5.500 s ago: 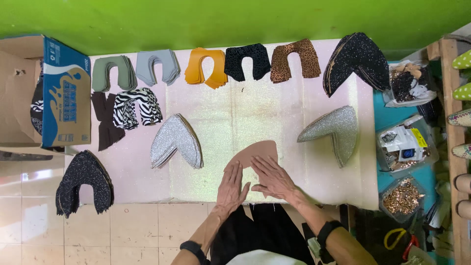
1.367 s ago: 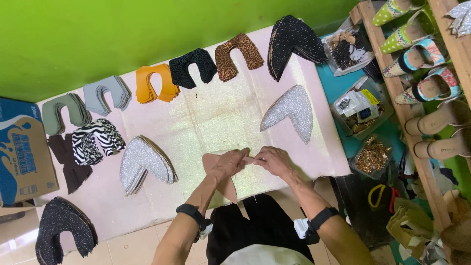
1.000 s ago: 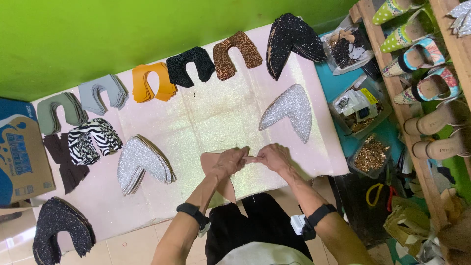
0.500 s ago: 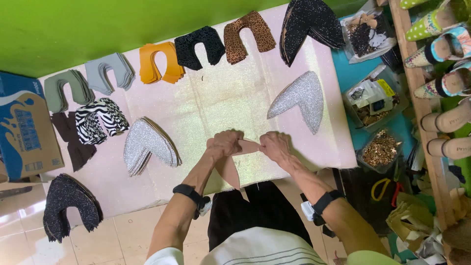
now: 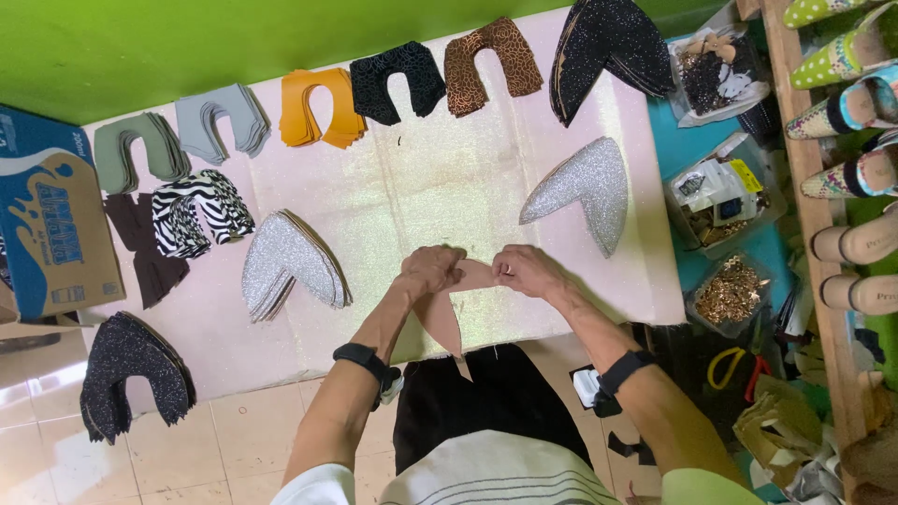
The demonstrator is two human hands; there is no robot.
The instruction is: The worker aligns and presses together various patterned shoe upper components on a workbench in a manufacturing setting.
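Two hands, left hand point(image 5: 428, 271) and right hand point(image 5: 526, 269), fingers clamped on tan cut piece point(image 5: 441, 318), pinched at its fold near pink table point(image 5: 449, 178) front edge, tail hanging past it. Open bare surface ahead; silver stack point(image 5: 290, 266) just left, glitter silver piece point(image 5: 585, 187) right.

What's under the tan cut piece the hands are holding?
The tan piece hangs from both hands over the pale pink glittery sheet and its near edge. Its lower tip overlaps the black garment. The sheet directly beneath is covered.
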